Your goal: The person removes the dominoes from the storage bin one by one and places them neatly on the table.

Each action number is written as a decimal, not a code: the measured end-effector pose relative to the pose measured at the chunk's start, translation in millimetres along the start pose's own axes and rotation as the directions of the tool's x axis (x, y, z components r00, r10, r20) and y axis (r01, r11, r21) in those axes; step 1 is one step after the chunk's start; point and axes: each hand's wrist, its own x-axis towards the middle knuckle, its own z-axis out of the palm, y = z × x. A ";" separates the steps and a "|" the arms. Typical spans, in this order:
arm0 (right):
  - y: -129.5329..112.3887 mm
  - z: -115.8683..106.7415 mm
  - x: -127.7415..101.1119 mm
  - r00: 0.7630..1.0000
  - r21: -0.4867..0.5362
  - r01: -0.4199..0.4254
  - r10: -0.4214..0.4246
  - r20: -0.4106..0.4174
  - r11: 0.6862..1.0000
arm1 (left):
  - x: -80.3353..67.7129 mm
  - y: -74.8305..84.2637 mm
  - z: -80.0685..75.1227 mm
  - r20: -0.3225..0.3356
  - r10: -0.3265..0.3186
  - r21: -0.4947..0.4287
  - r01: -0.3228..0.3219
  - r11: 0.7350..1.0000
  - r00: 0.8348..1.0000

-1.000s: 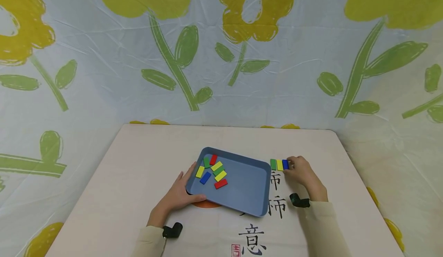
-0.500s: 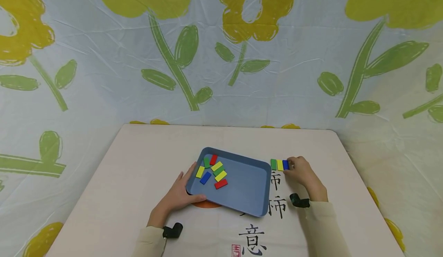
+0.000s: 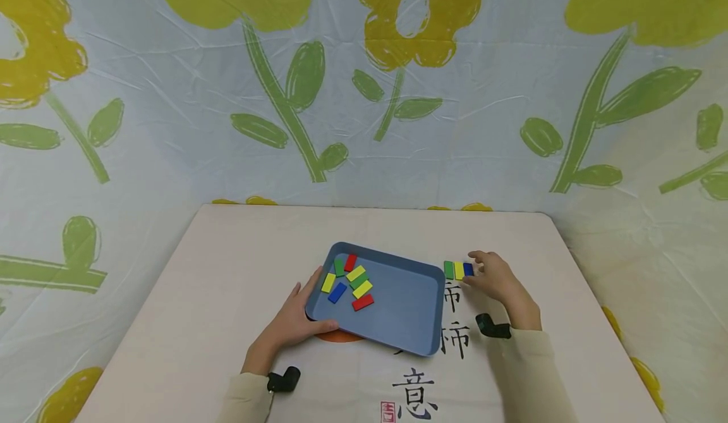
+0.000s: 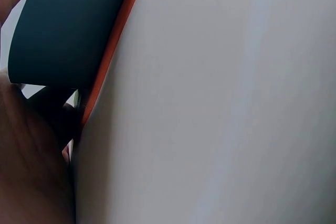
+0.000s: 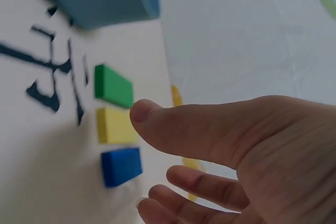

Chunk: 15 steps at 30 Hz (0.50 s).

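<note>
My left hand holds the near-left corner of a blue-grey tray, thumb along the near rim and fingers at the left side. In the left wrist view, the dark tray wall fills the upper left. My right hand is at the right end of a short row of blocks, thumb and fingers apart and nothing between them. That row has a green block, a yellow block and a blue block. The blue one lies nearest the hand in the head view.
Inside the tray, toward its left, lie several loose red, green, yellow and blue blocks, among them a red block. A cloth with black characters and an orange shape lies under the tray. A flowered sheet hangs behind the table.
My right hand has let go of the blue block; its fingers have spread and lifted slightly away. The left hand and tray have stayed in place.
</note>
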 end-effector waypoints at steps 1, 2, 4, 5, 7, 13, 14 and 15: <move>-2.9 -1.1 -0.6 1.000 0.005 0.019 -0.019 -0.004 1.000 | -0.2 -0.1 0.0 -0.001 0.000 0.000 0.000 1.000 1.000; -5.8 -2.2 -1.3 0.999 0.014 0.036 -0.036 -0.008 0.999 | -0.2 -0.3 0.0 -0.002 0.000 0.001 0.000 1.000 1.000; -12.9 -4.4 -2.6 0.996 0.022 0.087 -0.087 -0.021 0.996 | -0.3 -0.6 0.1 -0.003 0.001 0.004 -0.001 1.000 1.000; -16.7 -5.5 -3.1 0.993 0.027 0.113 -0.112 -0.027 0.993 | -0.2 -0.8 0.2 -0.003 0.002 0.005 -0.002 1.000 1.000; -25.6 -6.5 -3.9 0.989 0.037 0.147 -0.146 -0.036 0.988 | 0.0 -1.1 0.2 -0.003 0.005 0.005 -0.005 1.000 1.000; -58.7 -0.4 -3.9 0.980 0.055 0.199 -0.198 -0.016 0.978 | -0.1 -1.6 -0.1 -0.003 0.008 0.003 -0.007 1.000 1.000; -64.7 2.3 -3.8 0.978 0.060 0.206 -0.206 -0.010 0.977 | 0.1 -1.6 -0.1 -0.003 0.009 0.001 -0.009 1.000 1.000; -70.8 5.0 -3.8 0.976 0.063 0.218 -0.218 -0.003 0.974 | 0.3 -1.7 -0.2 -0.002 0.010 0.001 -0.010 1.000 1.000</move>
